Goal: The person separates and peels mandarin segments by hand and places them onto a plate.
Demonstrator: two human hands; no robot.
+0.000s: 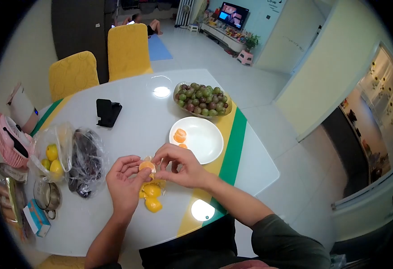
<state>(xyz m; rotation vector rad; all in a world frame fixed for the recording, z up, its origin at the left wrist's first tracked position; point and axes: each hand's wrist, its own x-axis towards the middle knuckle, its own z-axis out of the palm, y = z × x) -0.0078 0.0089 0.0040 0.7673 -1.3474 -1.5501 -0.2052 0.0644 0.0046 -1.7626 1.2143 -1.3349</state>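
Note:
Between both hands is a peeled piece of mandarin, orange with some white pith on it. My left hand grips it with thumb and fingers. At its right side, my right hand has its thumb and fingertips pinched close to the fruit; whether they hold a bit of pith is too small to tell. Yellow-orange mandarin peel lies on the table just below the hands. Beyond my right hand stands a white plate with peeled mandarin segments at its left side.
A bowl of grapes stands behind the plate. A black phone stand is farther left. Plastic bags hold yellow fruit and dark items. A glass cup, a tissue box and a pink basket line the left edge.

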